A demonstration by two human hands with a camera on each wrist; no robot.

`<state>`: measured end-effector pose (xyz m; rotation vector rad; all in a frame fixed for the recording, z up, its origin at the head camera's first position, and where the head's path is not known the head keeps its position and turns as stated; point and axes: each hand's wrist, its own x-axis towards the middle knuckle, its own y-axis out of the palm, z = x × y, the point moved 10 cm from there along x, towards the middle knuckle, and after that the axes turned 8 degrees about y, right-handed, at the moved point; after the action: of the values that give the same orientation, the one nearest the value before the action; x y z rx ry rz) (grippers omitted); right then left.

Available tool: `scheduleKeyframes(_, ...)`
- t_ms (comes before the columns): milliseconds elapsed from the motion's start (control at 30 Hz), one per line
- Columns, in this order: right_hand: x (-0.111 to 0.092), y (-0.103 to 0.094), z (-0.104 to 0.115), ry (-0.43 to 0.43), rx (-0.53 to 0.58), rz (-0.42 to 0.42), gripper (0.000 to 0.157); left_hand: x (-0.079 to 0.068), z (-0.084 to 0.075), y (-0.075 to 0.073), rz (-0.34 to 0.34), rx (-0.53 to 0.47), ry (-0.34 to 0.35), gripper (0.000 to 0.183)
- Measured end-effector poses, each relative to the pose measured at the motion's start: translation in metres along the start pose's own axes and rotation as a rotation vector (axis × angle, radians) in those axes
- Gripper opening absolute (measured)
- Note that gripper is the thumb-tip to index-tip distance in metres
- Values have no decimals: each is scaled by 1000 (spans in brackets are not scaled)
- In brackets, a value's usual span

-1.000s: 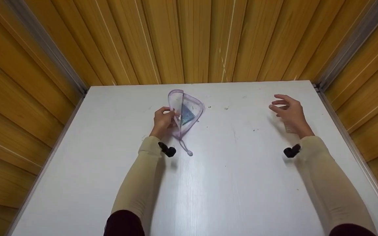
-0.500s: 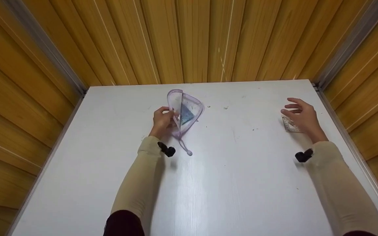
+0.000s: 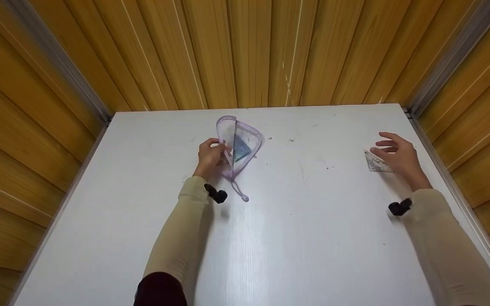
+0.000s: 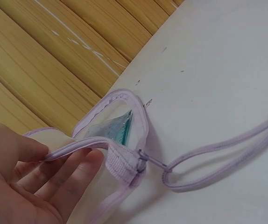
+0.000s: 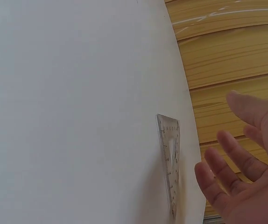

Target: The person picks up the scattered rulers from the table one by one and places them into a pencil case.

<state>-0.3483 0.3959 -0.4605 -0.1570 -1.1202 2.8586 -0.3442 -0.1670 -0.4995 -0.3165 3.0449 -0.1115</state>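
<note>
My left hand (image 3: 210, 157) pinches the edge of a lilac-trimmed see-through zip pouch (image 3: 258, 132), whose mouth gapes toward the right. Inside the pouch lies a teal, triangular piece of clear plastic (image 3: 241, 149), its pointed corner visible in the left wrist view. A cord loop (image 4: 208, 151) hangs from the zip end. On the right, my right hand (image 3: 401, 159) hovers with parted fingers and holds nothing. Below it, a clear set square (image 3: 374, 165) with printed scale marks lies on the table, partly covered by the hand in the head view. The right wrist view shows the set square (image 5: 165, 140) beside the fingertips (image 5: 204, 173).
The white table (image 3: 296, 238) carries small specks and scratches, with a few dark crumbs (image 3: 292, 140) right of the pouch. Wood-patterned walls (image 3: 253, 55) stand at the back and both sides, with grey metal posts at the corners.
My right hand has moved right and slightly nearer to me, uncovering more of the set square on the table. The left hand and pouch have stayed in place.
</note>
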Motion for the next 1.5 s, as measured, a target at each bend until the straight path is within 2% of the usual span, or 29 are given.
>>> scheduleKeyframes(367,-5,17,-9,30,-73,131,95,1,2,-1,-3,0,-6,32)
scheduleKeyframes(567,-8,19,-15,31,-125,146,101,0,0,-2,-17,-8,3,32)
scheduleKeyframes(833,-13,21,-17,-11,-152,132,98,1,2,-1,-29,24,-6,31)
scheduleKeyframes(1167,-15,22,-13,-29,-145,111,77,4,4,0,-32,49,-33,28)
scheduleKeyframes(1500,-16,24,-15,-21,-153,115,74,2,4,2,-26,36,-20,27)
